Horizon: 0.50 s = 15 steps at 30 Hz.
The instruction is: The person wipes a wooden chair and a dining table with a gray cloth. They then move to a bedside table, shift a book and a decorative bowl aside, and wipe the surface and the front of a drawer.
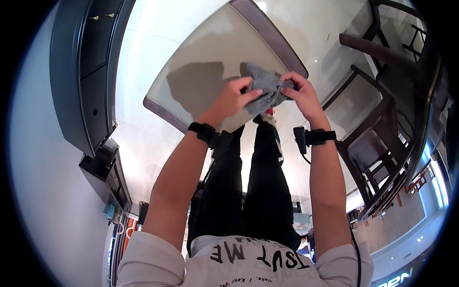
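Observation:
A crumpled grey cloth (pixel 267 88) is held up between my two hands, above the floor and the edge of a pale panel with dark wooden end strips (pixel 200 71). My left hand (pixel 238 97) pinches the cloth's left side between thumb and fingers. On its right side, the thumb and fingers of my right hand (pixel 299 89) grip a bunched fold. Each wrist wears a black strap with a small device. Part of the cloth is hidden behind my fingers.
Dark cabinets (pixel 95 79) stand along the left wall. Dark wooden chairs (pixel 373 136) and a table edge (pixel 428 107) are at the right. My legs and feet are just below the cloth, on a pale tiled floor (pixel 154 46). A cable (pixel 355 244) runs by my right arm.

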Available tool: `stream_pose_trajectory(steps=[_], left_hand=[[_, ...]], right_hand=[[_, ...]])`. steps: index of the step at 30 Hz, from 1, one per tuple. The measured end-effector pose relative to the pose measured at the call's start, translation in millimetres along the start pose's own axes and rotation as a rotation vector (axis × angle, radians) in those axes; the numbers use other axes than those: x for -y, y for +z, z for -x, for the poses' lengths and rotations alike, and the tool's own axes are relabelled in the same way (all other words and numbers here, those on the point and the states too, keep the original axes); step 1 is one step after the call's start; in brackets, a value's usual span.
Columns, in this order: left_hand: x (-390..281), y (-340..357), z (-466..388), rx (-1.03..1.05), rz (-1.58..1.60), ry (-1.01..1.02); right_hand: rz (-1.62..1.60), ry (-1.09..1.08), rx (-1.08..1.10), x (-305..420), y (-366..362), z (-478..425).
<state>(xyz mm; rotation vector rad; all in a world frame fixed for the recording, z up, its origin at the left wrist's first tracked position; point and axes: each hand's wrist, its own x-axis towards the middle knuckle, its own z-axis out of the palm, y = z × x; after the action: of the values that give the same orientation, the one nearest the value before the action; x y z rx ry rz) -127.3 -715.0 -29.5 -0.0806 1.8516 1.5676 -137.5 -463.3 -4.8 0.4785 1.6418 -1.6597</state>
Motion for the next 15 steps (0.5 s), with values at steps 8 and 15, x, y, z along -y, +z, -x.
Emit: stream_pose_trajectory(steps=[8,15], left_hand=[[58,7,8,-0.528,-0.173,-0.157],[6,30,1,-0.465,-0.749,0.209]], right_hand=[[0.611,0.116,-0.130,-29,9,-27],[0.352,0.065,-0.015,-20,6,-23]])
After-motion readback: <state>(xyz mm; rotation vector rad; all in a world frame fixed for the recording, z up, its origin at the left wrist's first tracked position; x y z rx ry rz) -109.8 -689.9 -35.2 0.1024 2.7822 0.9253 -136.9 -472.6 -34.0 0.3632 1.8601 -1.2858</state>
